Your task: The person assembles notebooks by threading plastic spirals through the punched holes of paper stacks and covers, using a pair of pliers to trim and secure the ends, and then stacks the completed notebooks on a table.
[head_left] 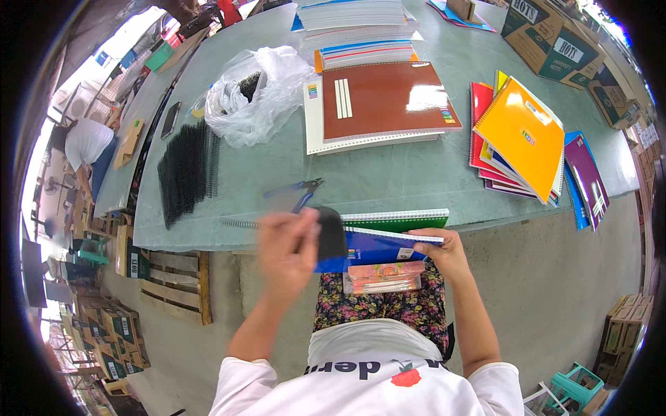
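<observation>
My right hand [447, 253] grips the right end of a blue notebook [385, 246], fingers and thumb closed on its edge. The notebook is tilted at the table's front edge, with a row of holes along its white page edge. Blurred by motion, my left hand [286, 251] is curled at the notebook's left end. Beside its fingertips is a dark rounded thing [331, 239]. A thin spiral binding coil [239, 224] sticks out to the left behind that hand. Blue-handled cutters [302, 196] lie just beyond. A green notebook [399, 220] lies behind the blue one.
Black spiral coils [189, 173] lie in a pile at left, near a phone [171, 119] and a plastic bag [257, 97]. A brown notebook stack [388, 100] sits ahead. Finished-looking spiral notebooks [520, 139] and cartons [555, 45] are at right. A pink packet [385, 279] rests at my lap.
</observation>
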`<state>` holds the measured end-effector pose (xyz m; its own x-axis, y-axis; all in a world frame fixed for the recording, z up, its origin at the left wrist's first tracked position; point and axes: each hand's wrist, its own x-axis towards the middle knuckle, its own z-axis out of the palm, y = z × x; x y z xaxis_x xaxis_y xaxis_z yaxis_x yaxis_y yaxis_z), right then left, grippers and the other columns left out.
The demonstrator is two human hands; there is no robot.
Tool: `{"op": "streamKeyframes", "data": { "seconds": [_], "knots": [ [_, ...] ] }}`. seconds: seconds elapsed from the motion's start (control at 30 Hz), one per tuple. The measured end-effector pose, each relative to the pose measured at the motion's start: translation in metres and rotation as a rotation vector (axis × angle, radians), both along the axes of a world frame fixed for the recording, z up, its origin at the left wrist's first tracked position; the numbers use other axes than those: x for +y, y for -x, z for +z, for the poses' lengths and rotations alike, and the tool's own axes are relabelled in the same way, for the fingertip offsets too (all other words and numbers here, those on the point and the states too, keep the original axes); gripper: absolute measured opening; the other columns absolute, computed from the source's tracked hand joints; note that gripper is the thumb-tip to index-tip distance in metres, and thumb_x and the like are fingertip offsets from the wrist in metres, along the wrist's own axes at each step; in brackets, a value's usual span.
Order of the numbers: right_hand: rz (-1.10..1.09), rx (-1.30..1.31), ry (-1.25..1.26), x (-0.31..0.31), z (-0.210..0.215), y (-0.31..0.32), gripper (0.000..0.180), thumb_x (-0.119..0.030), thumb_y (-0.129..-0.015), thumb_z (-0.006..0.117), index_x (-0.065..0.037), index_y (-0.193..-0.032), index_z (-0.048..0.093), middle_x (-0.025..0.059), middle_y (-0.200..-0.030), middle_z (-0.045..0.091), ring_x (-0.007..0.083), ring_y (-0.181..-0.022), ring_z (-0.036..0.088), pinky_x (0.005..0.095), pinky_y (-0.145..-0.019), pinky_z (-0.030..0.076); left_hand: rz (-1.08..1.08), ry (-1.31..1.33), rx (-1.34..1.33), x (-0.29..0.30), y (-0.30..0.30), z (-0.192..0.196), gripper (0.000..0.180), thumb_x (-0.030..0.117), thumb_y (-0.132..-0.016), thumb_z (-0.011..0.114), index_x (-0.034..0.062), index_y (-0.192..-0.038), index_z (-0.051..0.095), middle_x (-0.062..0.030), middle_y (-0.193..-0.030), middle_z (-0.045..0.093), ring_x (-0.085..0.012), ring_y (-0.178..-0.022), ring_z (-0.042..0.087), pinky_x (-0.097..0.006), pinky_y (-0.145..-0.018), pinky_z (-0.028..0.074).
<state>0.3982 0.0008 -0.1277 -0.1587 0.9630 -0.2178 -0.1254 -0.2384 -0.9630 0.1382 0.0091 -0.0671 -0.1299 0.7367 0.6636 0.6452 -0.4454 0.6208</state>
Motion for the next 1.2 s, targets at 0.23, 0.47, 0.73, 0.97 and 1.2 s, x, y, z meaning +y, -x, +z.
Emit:
{"op": "streamKeyframes", "data": {
  "seconds": [0.23,0.47,0.73,0.97,1.2],
  "knots": [
    [-0.02,-0.002,-0.02,0.006,0.001,0.0,0.025,0.009,-0.075,0.058,0.001,-0.096,0.067,0.0084,-0.094,0.067,0.0145,-0.088,0.061,0.0279,-0.084,0.047,0.014,-0.1,0.166,0.009,-0.01,0.017,0.033,-0.001,-0.066,0.072,0.011,-0.097,0.067,-0.0088,-0.087,0.055,-0.0213,-0.074,0.057,-0.028,-0.062,0.047],
    [0.011,0.05,-0.036,0.002,0.004,0.002,0.022,0.007,-0.076,0.06,0.001,-0.096,0.067,0.0073,-0.095,0.067,0.0127,-0.09,0.059,0.0275,-0.084,0.046,-0.188,0.054,0.162,0.008,-0.017,-0.004,0.03,0.0,-0.068,0.071,0.0087,-0.096,0.066,-0.0066,-0.086,0.057,-0.0205,-0.078,0.054,-0.029,-0.066,0.046],
    [0.033,0.013,-0.067,0.007,0.003,0.006,0.023,0.007,-0.078,0.06,0.0,-0.099,0.066,0.005,-0.092,0.067,0.0103,-0.084,0.06,0.0253,-0.079,0.048,-0.262,0.036,0.289,0.006,-0.033,-0.003,0.029,0.0,-0.07,0.069,0.0082,-0.098,0.064,-0.0073,-0.083,0.057,-0.0209,-0.077,0.055,-0.032,-0.067,0.047],
    [-0.03,0.098,-0.049,-0.001,-0.011,0.003,0.018,-0.012,-0.083,0.063,0.0,-0.097,0.066,0.0064,-0.088,0.067,0.0099,-0.081,0.059,0.0253,-0.075,0.048,-0.059,-0.058,0.128,0.008,-0.043,0.011,0.026,0.002,-0.07,0.071,0.0079,-0.094,0.065,-0.0081,-0.09,0.058,-0.0224,-0.081,0.055,-0.032,-0.07,0.046],
    [-0.06,0.156,-0.055,0.0,-0.002,0.003,0.039,-0.034,-0.091,0.051,0.002,-0.089,0.066,0.0064,-0.081,0.065,0.0101,-0.076,0.059,0.0256,-0.072,0.047,-0.226,-0.124,0.319,0.007,-0.048,0.02,0.031,0.001,-0.069,0.072,0.0063,-0.099,0.066,-0.0072,-0.085,0.055,-0.0197,-0.073,0.053,-0.029,-0.064,0.043]
  ]
}}
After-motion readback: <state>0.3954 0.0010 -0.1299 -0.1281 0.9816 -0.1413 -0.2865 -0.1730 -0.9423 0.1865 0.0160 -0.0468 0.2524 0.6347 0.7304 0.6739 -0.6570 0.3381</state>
